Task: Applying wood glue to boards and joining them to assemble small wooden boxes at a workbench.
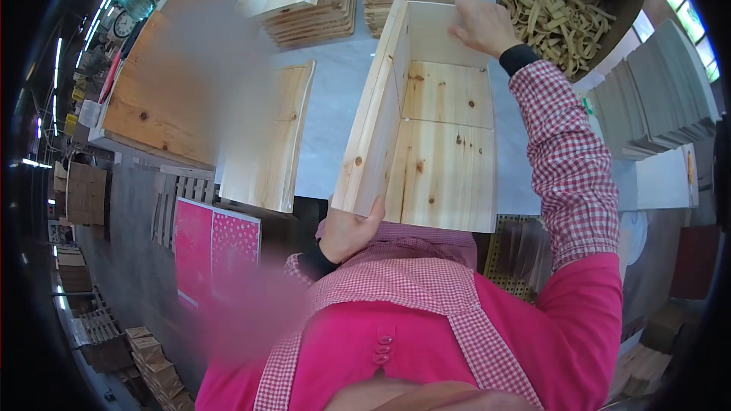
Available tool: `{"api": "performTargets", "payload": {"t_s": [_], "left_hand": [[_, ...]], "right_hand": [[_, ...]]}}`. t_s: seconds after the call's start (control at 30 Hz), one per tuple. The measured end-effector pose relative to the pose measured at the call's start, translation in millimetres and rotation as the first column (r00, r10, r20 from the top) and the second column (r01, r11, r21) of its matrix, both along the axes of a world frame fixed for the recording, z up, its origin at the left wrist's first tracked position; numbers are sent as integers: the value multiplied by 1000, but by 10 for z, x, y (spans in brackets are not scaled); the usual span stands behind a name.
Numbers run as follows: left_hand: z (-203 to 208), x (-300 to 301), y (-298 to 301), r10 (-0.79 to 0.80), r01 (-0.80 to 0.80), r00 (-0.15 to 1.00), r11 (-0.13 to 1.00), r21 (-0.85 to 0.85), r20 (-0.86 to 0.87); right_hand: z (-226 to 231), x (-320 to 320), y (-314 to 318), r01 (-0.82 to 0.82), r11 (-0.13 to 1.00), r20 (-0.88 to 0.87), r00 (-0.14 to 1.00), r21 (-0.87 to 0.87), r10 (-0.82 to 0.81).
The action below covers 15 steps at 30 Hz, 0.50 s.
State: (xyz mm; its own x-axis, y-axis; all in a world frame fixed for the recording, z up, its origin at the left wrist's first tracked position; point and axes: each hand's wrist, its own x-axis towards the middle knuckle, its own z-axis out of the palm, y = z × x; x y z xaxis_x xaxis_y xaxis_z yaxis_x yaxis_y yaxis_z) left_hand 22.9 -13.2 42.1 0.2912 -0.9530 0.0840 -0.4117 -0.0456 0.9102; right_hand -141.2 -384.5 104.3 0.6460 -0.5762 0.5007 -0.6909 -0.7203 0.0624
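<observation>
Left hand [349, 230]: gripping near end of pale open-topped pine box [426, 137]; stiff, light, splintery
Right hand [481, 24]: clasping far wall at workbench [335, 99] back edge

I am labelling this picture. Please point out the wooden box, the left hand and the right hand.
wooden box [445, 175], head view, bottom panel.
left hand [350, 232], head view, back of hand.
right hand [481, 27], head view, back of hand.
</observation>
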Motion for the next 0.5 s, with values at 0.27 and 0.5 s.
{"api": "performTargets", "payload": {"t_s": [0.27, 0.5], "left_hand": [[-139, -32, -79, 76, -72, 997, 987, -146, 20], [-88, -88, 415, 19, -32, 976, 998, -54, -216]], "right_hand": [[-35, 18, 29, 12, 996, 44, 999, -84, -8], [1423, -1482, 748, 266, 747, 238, 960, -609, -148]]}}
